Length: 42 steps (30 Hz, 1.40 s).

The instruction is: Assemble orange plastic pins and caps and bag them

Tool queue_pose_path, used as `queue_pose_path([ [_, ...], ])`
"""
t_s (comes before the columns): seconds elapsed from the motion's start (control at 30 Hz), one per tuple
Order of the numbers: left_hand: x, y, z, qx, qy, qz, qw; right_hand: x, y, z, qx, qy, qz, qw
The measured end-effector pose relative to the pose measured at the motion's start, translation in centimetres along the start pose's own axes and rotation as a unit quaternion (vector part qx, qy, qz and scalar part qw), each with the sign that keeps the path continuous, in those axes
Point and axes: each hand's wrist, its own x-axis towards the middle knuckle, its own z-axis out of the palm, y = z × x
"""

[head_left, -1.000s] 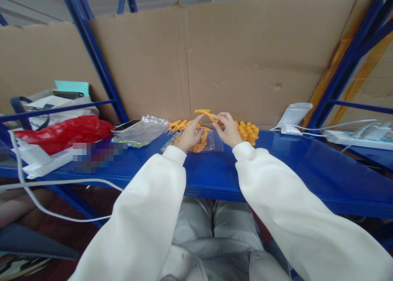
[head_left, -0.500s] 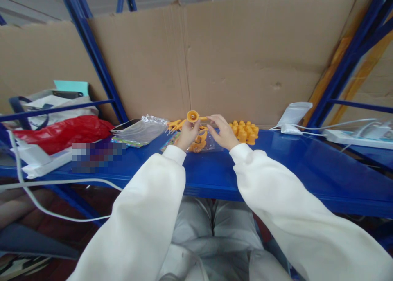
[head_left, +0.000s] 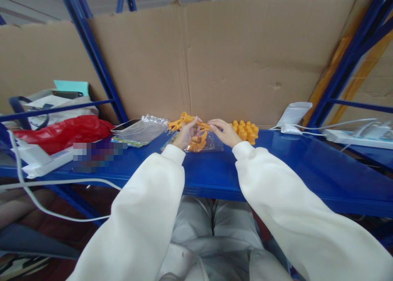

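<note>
An orange-yellow plastic piece with a hollow round end is gripped by my left hand, its opening tilted up and to the left. My right hand pinches a thin yellow part that reaches toward my left hand. Whether the two parts are joined is hidden by my fingers. Below the hands, more curved yellow pieces lie on a clear plastic bag. Branching yellow pieces rest just left of my left hand. Right of my right hand stands a cluster of several yellow knobbed pieces.
On the blue shelf, a phone and clear packaging lie at left, beside a red plastic bag and a white power strip. Cardboard walls the back. White cables and a pouch sit at right.
The hollow round end has tipped to the left and moved slightly left. My right hand has lowered a little, and its fingers have closed on the thin yellow part.
</note>
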Motion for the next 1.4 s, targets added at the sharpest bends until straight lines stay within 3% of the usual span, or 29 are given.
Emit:
queue_pose_path([
  [0.27, 0.0, -0.4, -0.1, 0.008, -0.027, -0.007, 1.0, 0.1, -0.5, 0.4, 0.163, -0.007, 0.109, 0.981],
  [0.47, -0.2, 0.1, 0.3, 0.013, -0.005, 0.006, 1.0, 0.2, -0.4, 0.6, 0.256, -0.003, 0.151, 0.955],
  [0.8, 0.1, -0.5, -0.4, 0.045, -0.057, 0.002, 0.997, 0.3, 0.8, 1.2, 0.192, 0.018, 0.119, 0.974],
  [1.13, 0.6, -1.4, -1.1, 0.126, -0.093, 0.049, 0.986, 0.4, 0.5, -0.1, 0.056, 0.017, 0.099, 0.993],
  [1.23, 1.0, -1.7, -1.7, 0.254, -0.088, 0.116, 0.956, 0.7, 0.2, -1.2, -0.009, 0.024, 0.101, 0.995],
  [1.33, 1.0, -2.0, -2.0, 0.419, -0.099, 0.197, 0.881, 0.7, -0.5, -2.9, -0.142, 0.037, 0.085, 0.986],
  [1.4, 0.9, -2.2, -1.8, 0.494, -0.111, 0.228, 0.831, 0.6, -1.3, -4.1, -0.24, 0.043, 0.1, 0.965],
])
